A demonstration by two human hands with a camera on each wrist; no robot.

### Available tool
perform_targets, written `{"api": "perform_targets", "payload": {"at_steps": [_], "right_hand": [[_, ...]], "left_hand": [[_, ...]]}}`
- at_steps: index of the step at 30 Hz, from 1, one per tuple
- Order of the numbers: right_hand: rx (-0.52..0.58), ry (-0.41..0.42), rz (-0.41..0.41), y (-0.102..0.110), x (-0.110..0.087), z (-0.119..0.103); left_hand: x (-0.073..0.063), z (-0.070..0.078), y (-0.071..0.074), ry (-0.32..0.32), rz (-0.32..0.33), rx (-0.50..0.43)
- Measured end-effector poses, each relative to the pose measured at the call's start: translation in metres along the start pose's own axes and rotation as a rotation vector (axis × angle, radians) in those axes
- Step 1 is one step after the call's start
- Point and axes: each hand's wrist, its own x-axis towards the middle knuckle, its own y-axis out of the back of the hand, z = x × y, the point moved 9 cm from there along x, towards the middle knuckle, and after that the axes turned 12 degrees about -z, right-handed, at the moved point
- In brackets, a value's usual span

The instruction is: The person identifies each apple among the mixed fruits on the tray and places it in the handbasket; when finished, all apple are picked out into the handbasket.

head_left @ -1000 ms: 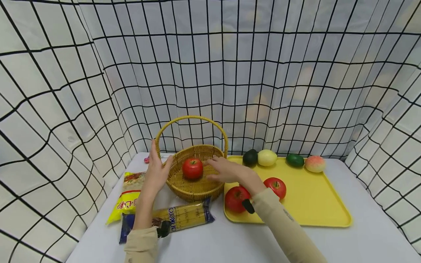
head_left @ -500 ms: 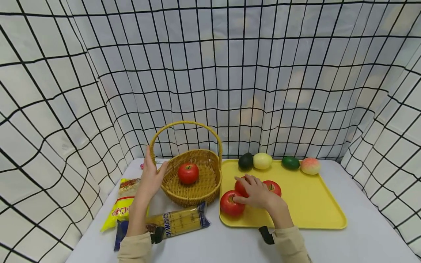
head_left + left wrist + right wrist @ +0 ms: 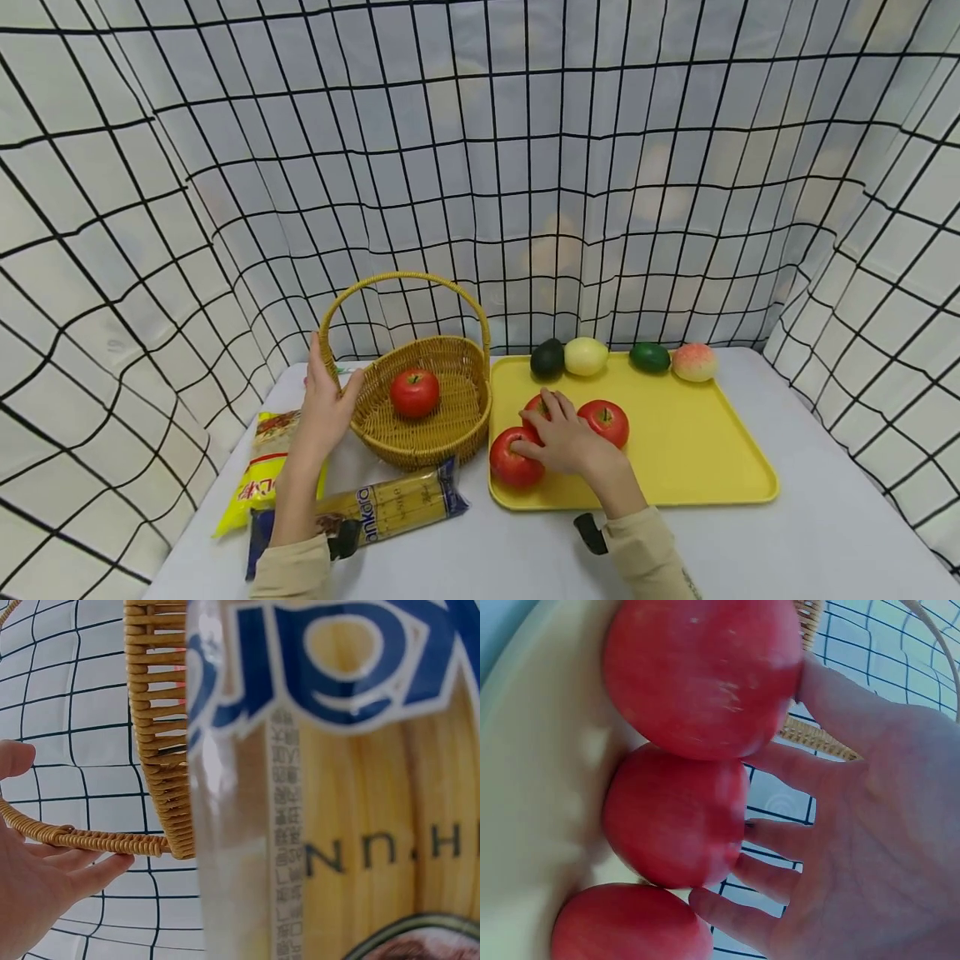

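Note:
In the head view my left hand [image 3: 322, 417] rests against the left side of a yellow wicker basket [image 3: 420, 457], its fingers nearly straight by the handle and its thumb apart. The left wrist view shows fingers [image 3: 79, 874] beside the handle [image 3: 97, 840]. A red apple [image 3: 415, 393] lies inside the basket. Over the yellow tray [image 3: 697, 450], my right hand [image 3: 566, 442] reaches across three more red apples with spread fingers. Its thumb is at the near apple [image 3: 516, 460]; the fingers partly hide the far apple [image 3: 532, 408]. The third apple [image 3: 606, 423] lies to the right.
A dark avocado [image 3: 547, 358], a yellow lemon [image 3: 586, 357], a green fruit [image 3: 649, 357] and a peach [image 3: 694, 362] line the tray's back edge. A pasta packet [image 3: 397, 507] and a yellow bag [image 3: 258, 483] lie front left. Black netting [image 3: 517, 192] and white sheets surround the table.
My right hand has left the basket and moved right and down to the apples on the tray. The left hand stays at the basket. The head view has shifted slightly.

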Motion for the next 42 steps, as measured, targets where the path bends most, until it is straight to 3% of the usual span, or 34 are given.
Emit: {"api": "perform_targets", "payload": {"at_steps": [11, 21, 33, 42], "right_hand": [[-0.07, -0.009, -0.099, -0.01, -0.004, -0.019], [-0.05, -0.02, -0.086, -0.011, -0.002, -0.022], [-0.163, 0.009, -0.087, -0.036, 0.01, -0.035], [-0.123, -0.01, -0.12, -0.036, 0.005, -0.037]], "left_hand": [[-0.001, 0.001, 0.002, 0.006, 0.002, 0.012], [0.001, 0.007, 0.006, -0.022, 0.012, 0.029], [-0.003, 0.006, 0.004, -0.007, 0.005, 0.027], [-0.001, 0.005, 0.0, -0.007, -0.002, 0.018]]}}
